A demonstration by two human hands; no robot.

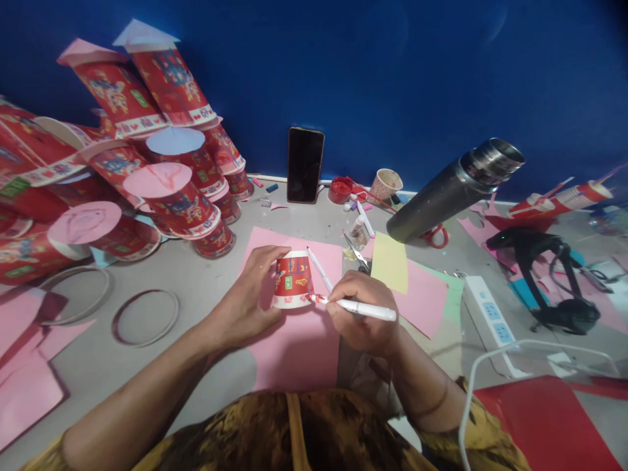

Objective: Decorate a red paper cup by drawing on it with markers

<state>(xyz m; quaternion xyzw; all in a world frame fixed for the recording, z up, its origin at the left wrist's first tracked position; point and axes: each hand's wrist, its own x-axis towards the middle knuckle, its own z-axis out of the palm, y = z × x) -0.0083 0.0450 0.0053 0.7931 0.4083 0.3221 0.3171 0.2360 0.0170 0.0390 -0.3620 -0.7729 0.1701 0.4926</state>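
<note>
A small red printed paper cup (293, 280) stands upside down on a pink paper sheet (299, 347) in the middle of the grey table. My left hand (250, 294) is wrapped round the cup's left side and holds it down. My right hand (363, 311) is closed on a white marker pen (360, 305). The pen's tip touches the paper at the cup's lower right rim. A second white pen (320, 269) lies on the pink sheet just right of the cup.
Stacks of red paper cups capped with pink and blue discs (161, 180) fill the left. A black phone (305, 165) leans on the blue wall. A steel flask (451, 190), scissors (358, 255), yellow paper (390, 263), a power strip (490, 314) and a black glue gun (534, 252) lie right.
</note>
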